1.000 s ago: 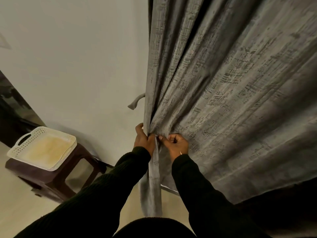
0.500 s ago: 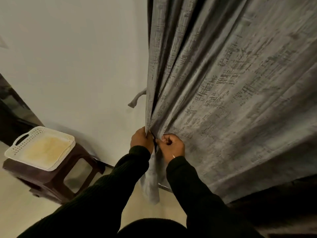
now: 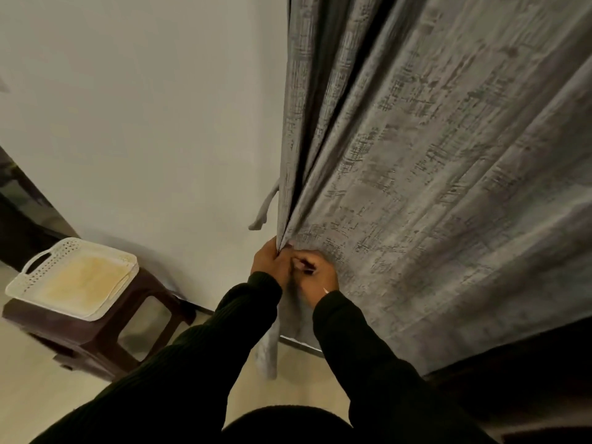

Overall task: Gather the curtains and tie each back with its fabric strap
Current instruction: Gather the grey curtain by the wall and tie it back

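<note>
The grey curtain [image 3: 432,187] hangs by the wall, its left edge bunched into folds. The left hand [image 3: 267,262] clenches that gathered edge; the right hand [image 3: 315,272] pinches fabric just beside it, both touching. The fabric strap [image 3: 265,209] dangles loose above them, so I judge the gathering only begun and tying not yet started. A white perforated basket [image 3: 41,267] sits on a dark stool [image 3: 137,302]; whatever pale thing lines it, I cannot tell.
</note>
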